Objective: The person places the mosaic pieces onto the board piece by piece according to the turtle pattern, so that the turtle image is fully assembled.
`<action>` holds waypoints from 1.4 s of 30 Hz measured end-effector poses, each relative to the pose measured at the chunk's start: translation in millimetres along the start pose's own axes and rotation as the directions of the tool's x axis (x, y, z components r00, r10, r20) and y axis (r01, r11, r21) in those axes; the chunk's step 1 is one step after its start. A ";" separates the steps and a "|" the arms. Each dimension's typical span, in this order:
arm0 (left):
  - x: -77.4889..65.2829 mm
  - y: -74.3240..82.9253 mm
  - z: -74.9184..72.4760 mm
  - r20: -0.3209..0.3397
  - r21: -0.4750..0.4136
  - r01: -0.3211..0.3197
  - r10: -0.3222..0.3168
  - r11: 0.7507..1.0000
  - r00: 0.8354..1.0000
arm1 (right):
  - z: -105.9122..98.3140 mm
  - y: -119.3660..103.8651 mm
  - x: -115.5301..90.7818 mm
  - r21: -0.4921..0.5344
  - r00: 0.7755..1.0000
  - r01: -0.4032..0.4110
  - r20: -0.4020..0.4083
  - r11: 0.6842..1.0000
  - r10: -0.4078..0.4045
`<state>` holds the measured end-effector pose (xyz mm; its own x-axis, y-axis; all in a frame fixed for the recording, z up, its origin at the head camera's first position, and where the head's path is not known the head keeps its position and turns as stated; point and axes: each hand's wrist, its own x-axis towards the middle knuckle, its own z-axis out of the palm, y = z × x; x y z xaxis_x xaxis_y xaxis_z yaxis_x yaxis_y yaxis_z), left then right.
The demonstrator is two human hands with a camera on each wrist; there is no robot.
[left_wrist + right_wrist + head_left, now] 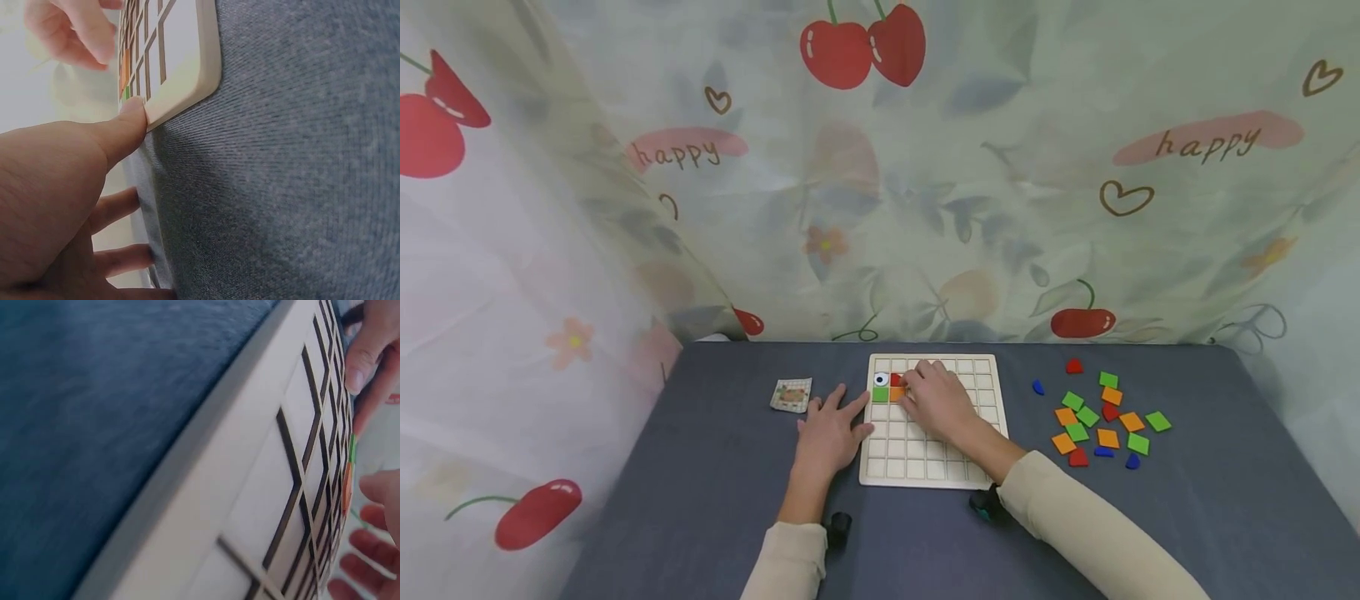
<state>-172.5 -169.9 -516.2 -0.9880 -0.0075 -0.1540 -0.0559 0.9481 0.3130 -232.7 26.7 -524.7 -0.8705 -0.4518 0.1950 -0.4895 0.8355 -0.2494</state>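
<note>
A pale grid board (927,475) lies on the table. In its upper left corner sit a white tile with an eye (881,379), a red piece (895,380), a green tile (880,395) and an orange tile (897,394). My right hand (938,402) is over the board, fingertips beside the red piece and partly covering that corner. Its thumb and fingers (369,547) are apart in the right wrist view, with no piece visible between them. My left hand (829,435) rests at the board's left side, fingers spread; its thumb (128,125) touches the board's edge.
A small picture card (792,395) lies left of the board. To the right are scattered green tiles (1158,422), orange tiles (1108,438), red pieces (1078,457) and blue pieces (1132,461). A printed curtain (910,183) hangs behind the dark tablecloth (685,500).
</note>
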 end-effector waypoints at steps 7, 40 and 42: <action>-1.0 -0.5 0.9 -0.009 0.015 0.009 -0.009 1.000 1.000 | -12.4 3.8 -13.4 -0.137 0.999 -0.037 0.003 0.990 0.038; -1.7 -0.7 2.2 0.000 -0.001 -0.016 0.016 1.000 1.000 | -34.1 109.8 -91.9 -0.105 0.981 -0.182 0.047 0.978 0.187; -1.6 0.4 1.0 -0.006 -0.002 -0.020 0.020 1.000 1.000 | -35.4 116.8 -96.9 -0.101 0.981 -0.186 0.035 0.977 0.191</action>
<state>-170.9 -169.1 -516.8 -0.9898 0.0094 -0.1420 -0.0367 0.9474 0.3181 -203.8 179.1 -539.2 -0.9491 -0.2947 0.1108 -0.3110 0.9324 -0.1841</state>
